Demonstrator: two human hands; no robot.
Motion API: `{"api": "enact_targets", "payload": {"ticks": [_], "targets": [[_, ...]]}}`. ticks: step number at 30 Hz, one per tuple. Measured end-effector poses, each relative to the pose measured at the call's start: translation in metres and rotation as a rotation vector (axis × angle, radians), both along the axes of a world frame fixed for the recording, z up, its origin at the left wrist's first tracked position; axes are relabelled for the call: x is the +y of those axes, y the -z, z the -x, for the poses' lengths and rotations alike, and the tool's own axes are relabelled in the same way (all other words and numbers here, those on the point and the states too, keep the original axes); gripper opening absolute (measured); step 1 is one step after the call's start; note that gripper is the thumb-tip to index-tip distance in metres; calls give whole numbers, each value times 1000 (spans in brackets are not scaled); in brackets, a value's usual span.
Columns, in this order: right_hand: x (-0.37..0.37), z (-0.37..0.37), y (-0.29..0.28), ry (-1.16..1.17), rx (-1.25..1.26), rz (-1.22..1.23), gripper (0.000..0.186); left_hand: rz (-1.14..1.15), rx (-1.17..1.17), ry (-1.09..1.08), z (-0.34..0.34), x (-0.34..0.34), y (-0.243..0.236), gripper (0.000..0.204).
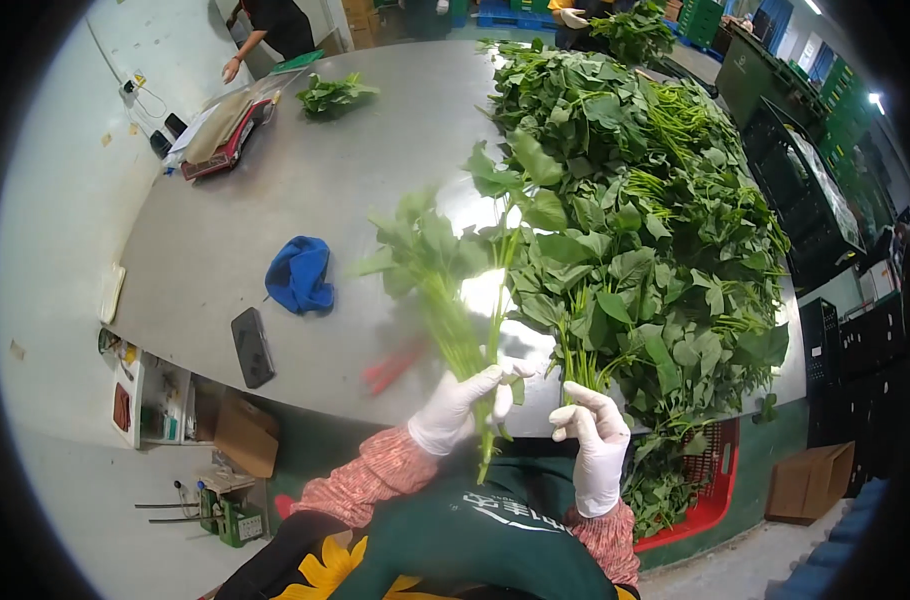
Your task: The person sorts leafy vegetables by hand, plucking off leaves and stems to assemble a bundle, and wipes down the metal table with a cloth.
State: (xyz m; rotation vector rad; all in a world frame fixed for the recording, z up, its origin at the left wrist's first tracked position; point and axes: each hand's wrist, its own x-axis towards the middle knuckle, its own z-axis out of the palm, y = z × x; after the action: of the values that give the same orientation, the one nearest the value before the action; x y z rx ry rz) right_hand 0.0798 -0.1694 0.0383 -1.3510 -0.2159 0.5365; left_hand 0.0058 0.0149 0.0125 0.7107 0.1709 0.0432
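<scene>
My left hand (pixel 458 405), in a white glove, is shut around an upright bunch of leafy greens (pixel 445 310), whose upper leaves are blurred. My right hand (pixel 593 440), also gloved, has its fingers curled on green stems (pixel 585 365) at the near edge of a large leafy pile (pixel 635 250). Blurred red strips (pixel 393 365), too unclear to name, lie left of the bunch. The steel table (pixel 195 250) also carries a small pile of leaves (pixel 335 97) toward the back.
A blue cloth (pixel 300 275), black phone (pixel 252 347) and red scale (pixel 220 150) sit on the left. Two other people (pixel 275 25) (pixel 572 20) stand beyond the table. A red basket (pixel 720 480) is below the right edge; dark crates (pixel 815 190) and a cardboard box (pixel 810 480) stand right.
</scene>
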Motion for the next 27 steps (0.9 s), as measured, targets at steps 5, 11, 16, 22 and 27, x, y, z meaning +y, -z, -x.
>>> {"api": "enact_targets", "payload": {"ticks": [5,11,16,22,27], "targets": [[16,-3,-1,-109,8,29,25,-21,39,-214,11,-5,-2,16],[42,4,6,-306,-350,129,25,-28,97,-227,23,-5,-4,17],[50,7,8,-299,-486,155,26,-55,95,-223,24,-3,-1,18],[73,1,-13,-306,-462,95,30,-176,159,-260,24,-1,5,19],[93,11,-5,-372,-833,255,40,-548,15,-439,23,-10,34,21]]}}
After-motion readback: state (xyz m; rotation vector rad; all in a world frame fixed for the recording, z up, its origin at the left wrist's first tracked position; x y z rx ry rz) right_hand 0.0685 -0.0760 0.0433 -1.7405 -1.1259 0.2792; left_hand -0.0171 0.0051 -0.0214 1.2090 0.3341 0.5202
